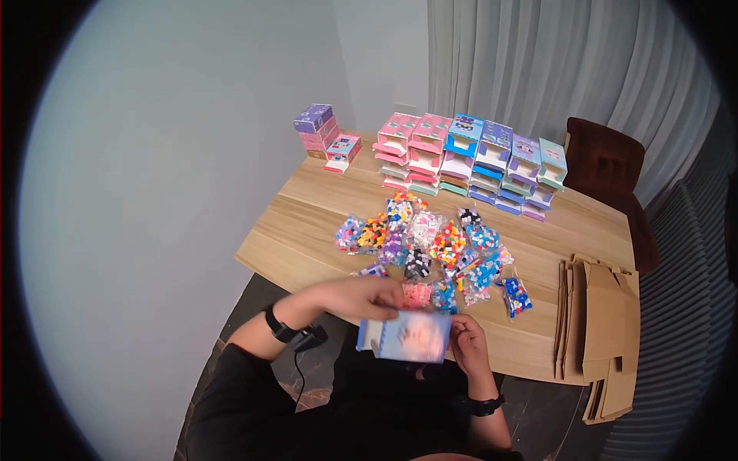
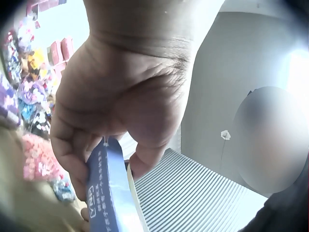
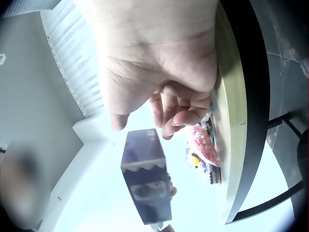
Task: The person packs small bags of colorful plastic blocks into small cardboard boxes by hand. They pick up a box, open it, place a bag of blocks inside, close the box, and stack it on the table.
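Note:
A blue-purple cardboard box with a picture on its face is held just past the table's near edge, its left-end flap sticking out. My left hand grips it from the left; in the left wrist view, thumb and fingers pinch the box by its printed side. My right hand is by its right end. In the right wrist view the right fingers are loosely curved, and a small gap shows between them and the box. Bags of colourful small bricks lie just beyond.
More brick bags are heaped mid-table, with one bag apart to the right. Stacked opened boxes line the back. Further boxes stand at the back left. Flattened brown cartons lean over the right edge, near a brown chair.

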`<act>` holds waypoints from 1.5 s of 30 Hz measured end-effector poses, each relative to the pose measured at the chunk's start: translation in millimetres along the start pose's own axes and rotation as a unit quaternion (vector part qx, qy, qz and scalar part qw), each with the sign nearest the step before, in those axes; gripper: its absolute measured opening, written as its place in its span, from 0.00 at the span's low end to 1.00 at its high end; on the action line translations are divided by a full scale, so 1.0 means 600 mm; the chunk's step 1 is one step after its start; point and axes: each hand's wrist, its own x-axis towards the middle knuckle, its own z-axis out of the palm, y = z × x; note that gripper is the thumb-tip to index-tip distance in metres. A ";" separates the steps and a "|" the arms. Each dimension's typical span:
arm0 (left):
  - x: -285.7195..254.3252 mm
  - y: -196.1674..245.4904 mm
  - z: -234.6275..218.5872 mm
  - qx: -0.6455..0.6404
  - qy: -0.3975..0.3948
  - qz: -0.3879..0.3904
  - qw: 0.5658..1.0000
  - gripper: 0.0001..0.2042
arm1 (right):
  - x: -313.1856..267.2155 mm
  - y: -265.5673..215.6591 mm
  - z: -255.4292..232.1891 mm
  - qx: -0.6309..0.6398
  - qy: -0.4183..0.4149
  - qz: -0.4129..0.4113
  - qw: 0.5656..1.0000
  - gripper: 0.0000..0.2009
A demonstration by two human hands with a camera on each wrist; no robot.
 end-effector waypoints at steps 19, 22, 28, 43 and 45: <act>0.220 -0.002 -0.480 -0.109 0.577 -0.015 0.809 0.18 | -0.005 -0.003 -0.009 -0.089 -0.029 0.031 0.995 0.12; 0.246 -0.005 -0.488 -0.115 0.577 -0.032 0.808 0.21 | -0.006 0.000 -0.013 -0.097 -0.032 0.041 0.994 0.12; 0.268 -0.005 -0.487 -0.117 0.554 -0.062 0.822 0.22 | -0.003 0.001 -0.017 -0.089 -0.040 0.051 0.994 0.12; 0.095 -0.146 -0.565 0.010 0.487 -0.156 0.859 0.12 | 0.005 -0.008 0.000 -0.052 -0.003 0.067 0.996 0.10; 0.079 -0.192 -0.546 0.125 0.468 -0.214 0.848 0.12 | 0.008 -0.009 0.000 -0.044 -0.007 0.068 0.997 0.10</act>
